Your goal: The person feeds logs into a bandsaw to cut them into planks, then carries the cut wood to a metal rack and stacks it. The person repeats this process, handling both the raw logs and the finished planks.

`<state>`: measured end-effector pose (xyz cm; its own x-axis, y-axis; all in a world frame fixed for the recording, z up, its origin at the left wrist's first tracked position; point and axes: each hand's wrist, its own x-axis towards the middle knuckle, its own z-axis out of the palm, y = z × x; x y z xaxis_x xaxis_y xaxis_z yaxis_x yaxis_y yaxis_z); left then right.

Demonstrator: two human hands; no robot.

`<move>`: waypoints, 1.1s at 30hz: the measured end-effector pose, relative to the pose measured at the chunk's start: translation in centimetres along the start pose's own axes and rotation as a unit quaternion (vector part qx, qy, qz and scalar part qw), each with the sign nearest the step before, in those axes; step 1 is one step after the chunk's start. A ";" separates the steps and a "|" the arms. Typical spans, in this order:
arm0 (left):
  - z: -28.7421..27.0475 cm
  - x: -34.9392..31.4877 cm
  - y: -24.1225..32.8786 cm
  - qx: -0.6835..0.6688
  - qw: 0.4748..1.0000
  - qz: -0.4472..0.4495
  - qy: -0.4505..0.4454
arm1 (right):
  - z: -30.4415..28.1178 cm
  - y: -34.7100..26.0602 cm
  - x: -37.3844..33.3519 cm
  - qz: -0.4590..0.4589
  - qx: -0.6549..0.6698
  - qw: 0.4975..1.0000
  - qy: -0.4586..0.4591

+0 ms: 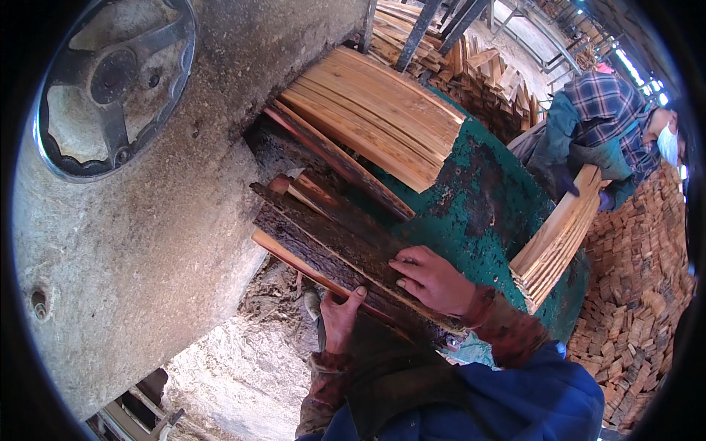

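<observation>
A long slab of wood with rough dark bark [316,246] lies slantwise in front of me, with a pale wood edge on its near side. My left hand [340,317] is closed on that near edge, thumb on top and fingers mostly hidden beneath. Across the bark, my right hand [439,285] has its fingers bent and its thumb drawn in at the slab's far side. Just beyond lie another dark slab [340,204] and a reddish-edged board [338,158]. A stack of sawn boards [375,110] sits farther off on the green, worn metal table [478,198].
A large spoked handwheel [114,77] is mounted on the dusty machine body [169,213] at left. At right, a co-worker [599,132] in a plaid shirt holds a bundle of boards [559,235]. Piled wood pieces [636,294] stand behind; more timber [471,81] lies at the back.
</observation>
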<state>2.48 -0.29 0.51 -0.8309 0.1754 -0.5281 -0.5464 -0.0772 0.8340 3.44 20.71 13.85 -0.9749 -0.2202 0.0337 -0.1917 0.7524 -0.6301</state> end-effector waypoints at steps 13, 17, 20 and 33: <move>0.0 -0.1 0.1 0.017 1.000 0.007 0.023 | -0.8 10.4 3.1 0.106 -0.009 0.990 0.092; 0.1 -0.1 0.2 0.020 0.999 -0.020 0.023 | -3.0 10.3 2.9 0.251 0.059 0.965 0.055; 0.3 0.1 0.1 0.021 0.999 -0.017 0.027 | -0.7 12.9 1.3 0.227 0.065 0.971 0.032; 0.1 -0.6 1.6 0.061 0.998 -0.031 0.009 | -8.2 7.5 -4.9 0.275 0.269 0.887 0.255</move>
<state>2.14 -0.47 2.15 -0.7978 0.1590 -0.5816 -0.5811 0.0543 0.8120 5.88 32.53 15.32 -0.8548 0.5012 -0.1348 0.2778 0.2225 -0.9345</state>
